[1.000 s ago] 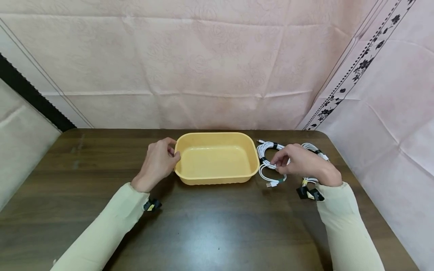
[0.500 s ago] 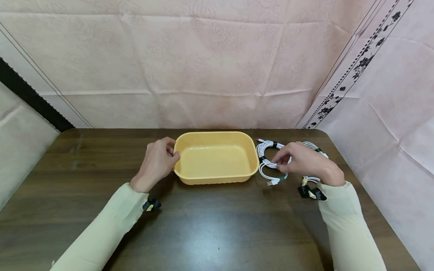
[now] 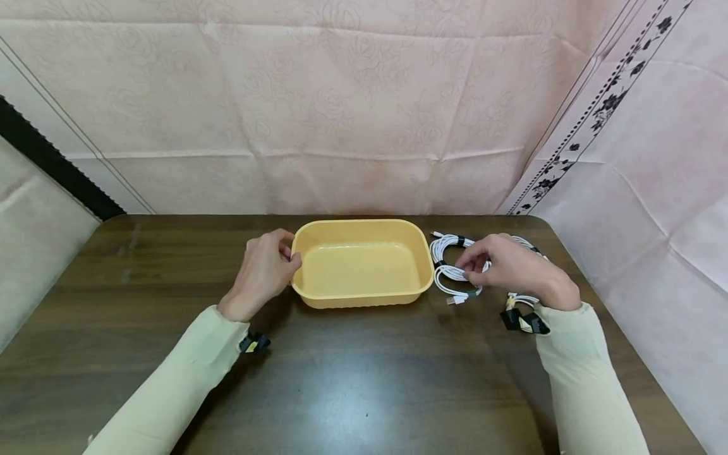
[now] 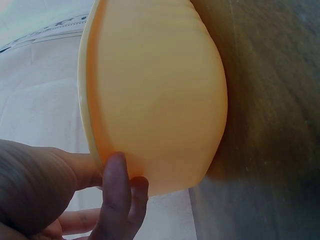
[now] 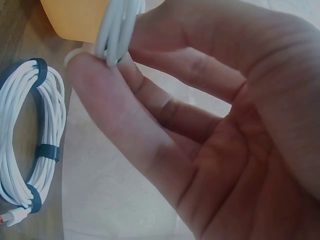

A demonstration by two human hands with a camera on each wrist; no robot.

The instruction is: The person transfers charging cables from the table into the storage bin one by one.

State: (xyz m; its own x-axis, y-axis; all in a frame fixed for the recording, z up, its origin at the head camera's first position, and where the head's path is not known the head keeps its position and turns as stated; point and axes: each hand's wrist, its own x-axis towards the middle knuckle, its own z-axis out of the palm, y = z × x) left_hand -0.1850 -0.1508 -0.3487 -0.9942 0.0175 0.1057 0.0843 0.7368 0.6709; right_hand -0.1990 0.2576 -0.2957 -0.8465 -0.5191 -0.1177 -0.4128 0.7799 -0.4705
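My left hand [image 3: 260, 272] pinches the left rim of a yellow plastic basin [image 3: 364, 268]; in the left wrist view its fingers hold the basin's wall [image 4: 155, 95]. The basin stands on the table with nothing inside it. Beside its right end is a coiled white USB cable [image 3: 455, 273], bound with black ties. My right hand [image 3: 506, 265] pinches this coil between thumb and fingers, and the gripped strands [image 5: 117, 30] show in the right wrist view. A second coiled white cable [image 5: 10, 115] with dark ties lies below the right hand, mostly hidden by it in the head view.
The brown wooden table [image 3: 341, 379] reaches back to a pale patterned cloth [image 3: 352, 114]. Another cloth hangs along the right side [image 3: 671, 189]. Black devices are strapped at the left wrist [image 3: 254, 342] and right wrist [image 3: 524, 322].
The pinched cable coil and its USB plug have shifted slightly away from me, and the right hand has moved a little with them. The left hand and the basin have stayed in place.
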